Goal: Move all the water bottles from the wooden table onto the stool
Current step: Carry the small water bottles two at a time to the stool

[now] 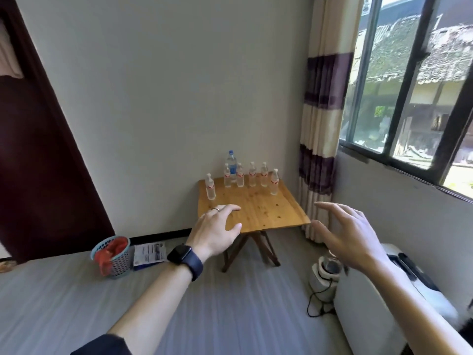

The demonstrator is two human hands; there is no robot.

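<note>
A small wooden table (266,208) stands in the room's corner. On it stand several small clear water bottles with red labels, among them one at the left edge (210,187) and one at the right (274,181). Behind the row rises a taller bottle with a blue cap (231,162). My left hand (217,230), with a ring and a dark watch, reaches out with relaxed fingers in front of the table's near left corner, holding nothing. My right hand (348,234) is stretched out, fingers spread, right of the table. No stool is in view.
A blue mesh bin with red lining (112,256) and a leaflet (151,253) lie on the grey floor at left. At right are a white kettle with a black cord (323,275) and a white case (378,298). A striped curtain (320,139) hangs beside the window.
</note>
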